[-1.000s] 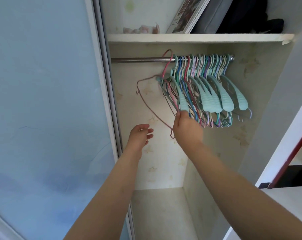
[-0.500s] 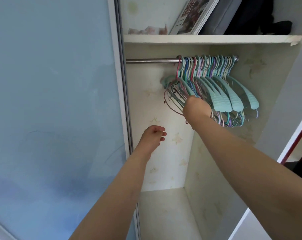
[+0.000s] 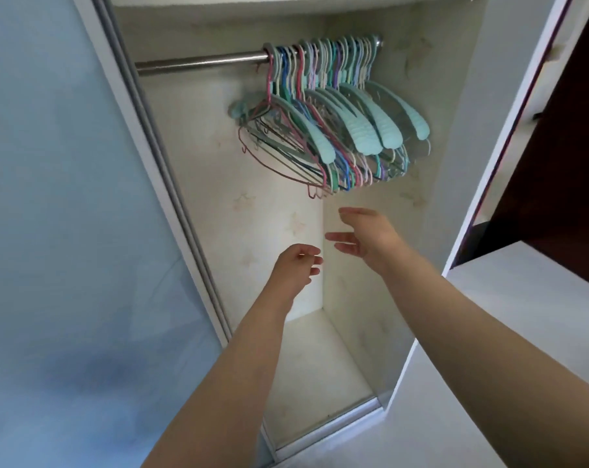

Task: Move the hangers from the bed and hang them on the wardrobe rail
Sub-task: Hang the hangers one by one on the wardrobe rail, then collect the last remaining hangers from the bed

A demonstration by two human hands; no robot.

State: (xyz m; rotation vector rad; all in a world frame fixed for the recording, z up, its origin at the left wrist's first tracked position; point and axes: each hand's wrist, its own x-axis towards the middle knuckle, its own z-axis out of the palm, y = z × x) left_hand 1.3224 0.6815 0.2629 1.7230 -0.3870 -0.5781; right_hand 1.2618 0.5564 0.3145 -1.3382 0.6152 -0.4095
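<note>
Teal hangers (image 3: 337, 130) above both hands (image 3: 333, 251)

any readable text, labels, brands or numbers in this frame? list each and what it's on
None readable in this frame.
Hangers: no lettering or brand mark visible.
Rail: bare metal, no marking.
Wardrobe walls: only faint star-shaped patterns, not text.
Sliding door: plain blue panel, no sign or label.
Left hand and right hand: both empty, holding nothing printed.
</note>
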